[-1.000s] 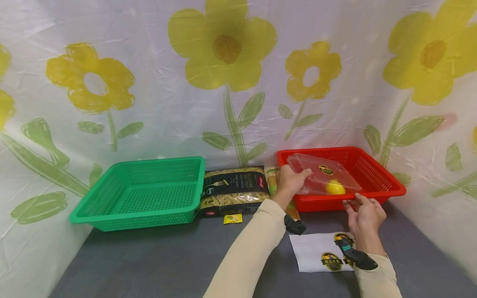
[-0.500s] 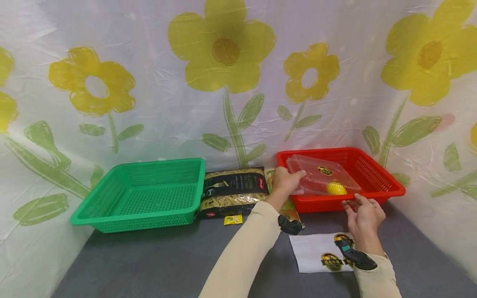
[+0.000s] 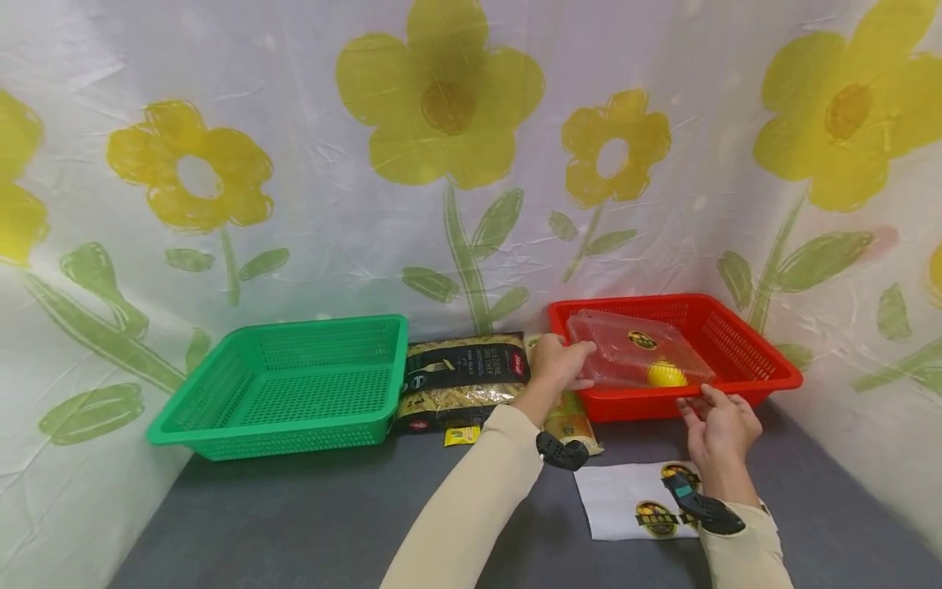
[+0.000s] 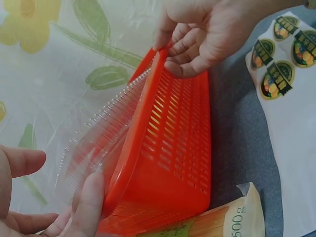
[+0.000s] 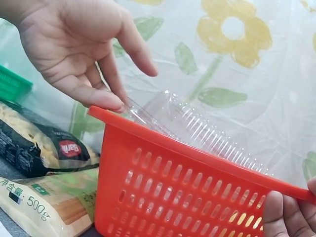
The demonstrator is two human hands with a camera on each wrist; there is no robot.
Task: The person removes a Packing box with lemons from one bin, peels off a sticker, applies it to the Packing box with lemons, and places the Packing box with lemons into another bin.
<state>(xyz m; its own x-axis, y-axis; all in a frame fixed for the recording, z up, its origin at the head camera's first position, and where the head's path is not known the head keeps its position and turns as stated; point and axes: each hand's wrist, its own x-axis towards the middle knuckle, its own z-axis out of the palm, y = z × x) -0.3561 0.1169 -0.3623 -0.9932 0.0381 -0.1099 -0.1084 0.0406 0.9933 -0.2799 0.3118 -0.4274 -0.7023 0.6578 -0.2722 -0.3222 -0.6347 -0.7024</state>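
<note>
A clear plastic box (image 3: pixel 625 339) with a round dark label lies tilted in the red basket (image 3: pixel 765 372). A yellow ridged object (image 3: pixel 666 374) shows at its near side. My left hand (image 3: pixel 561 364) is at the basket's left rim with thumb and fingers apart; in the right wrist view those loosely bent fingers (image 5: pixel 140 57) hang by the rim and the box's corner. My right hand (image 3: pixel 723 429) pinches the front rim of the basket between thumb and fingers, also seen in the left wrist view, where the clear box (image 4: pixel 106 131) rises above the rim.
Left stands a green basket (image 3: pixel 272 442). Between the baskets lie a black pasta bag (image 3: pixel 464 368), a small yellow packet (image 3: pixel 461 436) and a 500 g pack (image 3: pixel 574 433) partly under the red basket. A white sheet with round logos (image 3: pixel 618 501) lies in front. A flowered curtain hangs behind.
My left hand has let go of the clear box and drawn left. The box rests slightly lower in the red basket. My right hand stays on the rim.
</note>
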